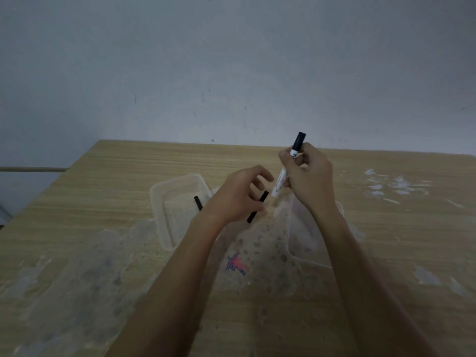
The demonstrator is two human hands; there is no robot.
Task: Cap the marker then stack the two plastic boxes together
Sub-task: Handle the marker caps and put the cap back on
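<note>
My right hand [309, 176] grips a white marker [282, 176] held tilted above the table, its black end up and its bare lower end pointing down-left. Just below that end, my left hand [237, 197] pinches a long black cap [258, 206] between thumb and fingers, the other fingers spread. A small gap separates cap and marker. Two clear plastic boxes sit side by side on the table: the left box [157, 210] under my left wrist, the right box [292, 243] partly hidden by my right forearm. A short black stick [197, 203] lies in the left box.
The wooden table [103, 181] carries pale scuffed patches and a blue and red scribble [237, 264] between my forearms. A grey wall stands right behind the table's far edge. The table's left edge runs diagonally near the left box.
</note>
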